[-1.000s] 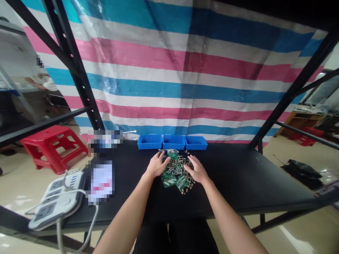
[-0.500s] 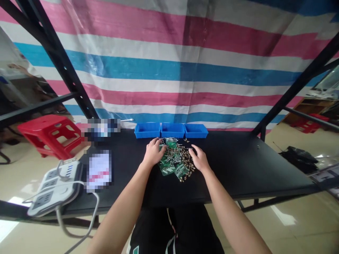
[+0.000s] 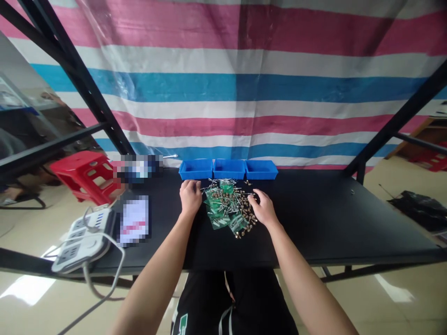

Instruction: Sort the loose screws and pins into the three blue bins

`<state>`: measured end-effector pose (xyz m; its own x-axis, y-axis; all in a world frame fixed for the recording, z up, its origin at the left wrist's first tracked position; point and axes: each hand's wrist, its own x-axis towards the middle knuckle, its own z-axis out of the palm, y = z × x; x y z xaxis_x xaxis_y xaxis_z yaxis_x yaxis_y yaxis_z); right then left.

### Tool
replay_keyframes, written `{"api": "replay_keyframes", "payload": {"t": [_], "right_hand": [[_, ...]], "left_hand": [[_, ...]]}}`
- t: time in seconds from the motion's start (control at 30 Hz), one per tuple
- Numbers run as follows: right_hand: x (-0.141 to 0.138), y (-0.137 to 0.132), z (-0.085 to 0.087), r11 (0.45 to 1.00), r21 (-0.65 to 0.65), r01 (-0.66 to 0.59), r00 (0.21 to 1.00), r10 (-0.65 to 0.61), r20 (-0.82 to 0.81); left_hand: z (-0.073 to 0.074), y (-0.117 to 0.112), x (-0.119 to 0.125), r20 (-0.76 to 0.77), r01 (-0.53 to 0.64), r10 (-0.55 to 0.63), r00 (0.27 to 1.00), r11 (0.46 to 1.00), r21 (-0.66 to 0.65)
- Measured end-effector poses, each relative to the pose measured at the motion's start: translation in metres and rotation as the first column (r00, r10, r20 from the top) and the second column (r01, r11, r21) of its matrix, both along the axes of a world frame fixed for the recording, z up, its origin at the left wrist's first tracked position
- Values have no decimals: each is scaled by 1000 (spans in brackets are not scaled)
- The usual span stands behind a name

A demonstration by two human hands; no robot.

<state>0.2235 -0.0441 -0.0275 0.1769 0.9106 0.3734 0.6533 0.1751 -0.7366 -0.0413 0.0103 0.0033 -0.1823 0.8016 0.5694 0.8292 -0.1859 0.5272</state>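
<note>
A heap of small green circuit boards, metal pins and brass parts (image 3: 228, 207) lies on the black table (image 3: 314, 223) in front of me. My left hand (image 3: 190, 196) rests at the heap's left edge with its fingers curled in; what they hold, if anything, is too small to see. My right hand (image 3: 262, 208) lies on the heap's right side, fingers bent and pinched among the parts. Three shallow blue bins (image 3: 228, 169) stand in a row just behind the heap.
A white power strip (image 3: 85, 239) with a grey cable sits at the table's left front corner, a blurred card (image 3: 134, 219) beside it. Black rack posts (image 3: 87, 88) rise at both sides. A red stool (image 3: 85, 174) stands left of the table. A striped tarp hangs behind.
My left hand has slid from on top of the heap to its left edge and curled shut. The right hand's fingers have bent inward. The view has tilted down slightly.
</note>
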Motion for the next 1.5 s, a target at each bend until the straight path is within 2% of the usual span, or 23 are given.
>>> {"api": "replay_keyframes", "payload": {"t": [0.07, 0.17, 0.23, 0.3, 0.4, 0.53, 0.6, 0.7, 0.77, 0.93, 1.07, 1.17, 1.27, 1.4, 1.5], "right_hand": [[0, 0, 2, 1000, 26, 13, 1000, -12, -16], [1, -1, 7, 989, 140, 46, 996, -35, -77], [2, -3, 10, 973, 216, 86, 989, -58, -136], [4, -4, 13, 960, 245, 138, 974, -87, -207], [5, -6, 14, 966, 205, 160, 941, -87, -328], [3, -7, 12, 984, 161, 73, 922, -5, -386], [2, -8, 13, 987, 150, 48, 920, 14, -391], [-1, -10, 17, 992, 124, 15, 897, 41, -440], [-2, -13, 22, 995, 95, -1, 886, 46, -462], [-1, -15, 29, 979, 100, 175, 884, -112, -454], [-1, -12, 25, 990, 92, 109, 878, -52, -476], [-3, -10, 19, 994, 101, 38, 871, 17, -491], [-3, -9, 17, 993, 116, 20, 866, 41, -498], [-3, -11, 20, 992, 127, 25, 839, 49, -541], [-3, -13, 24, 995, 101, -6, 838, 60, -542]], "left_hand": [[-1, 1, -1, -48, -18, 17, 999, 1000, -24], [-1, 0, -1, -74, -53, 50, 996, 998, -44], [-1, -1, 1, -29, -70, 69, 997, 997, -34], [0, -2, 2, 40, -38, 37, 999, 999, 9], [1, -2, 4, 118, 49, -59, 991, 995, 87], [0, 0, 5, 99, 141, -155, 983, 981, 135], [-1, 0, 5, 91, 115, -124, 988, 988, 102], [0, 0, 3, 121, 9, -8, 993, 1000, -7], [1, -1, 2, 142, -8, 10, 990, 1000, -10], [3, -2, 6, 228, 153, -167, 959, 985, 76], [3, -2, 10, 156, 256, -267, 951, 963, 85], [4, -4, 10, 98, 222, -228, 969, 973, 68], [5, -4, 9, 132, 136, -142, 981, 989, 49], [7, -5, 9, 165, 174, -190, 968, 979, 107], [6, -6, 11, 192, 212, -228, 955, 972, 99]]}}
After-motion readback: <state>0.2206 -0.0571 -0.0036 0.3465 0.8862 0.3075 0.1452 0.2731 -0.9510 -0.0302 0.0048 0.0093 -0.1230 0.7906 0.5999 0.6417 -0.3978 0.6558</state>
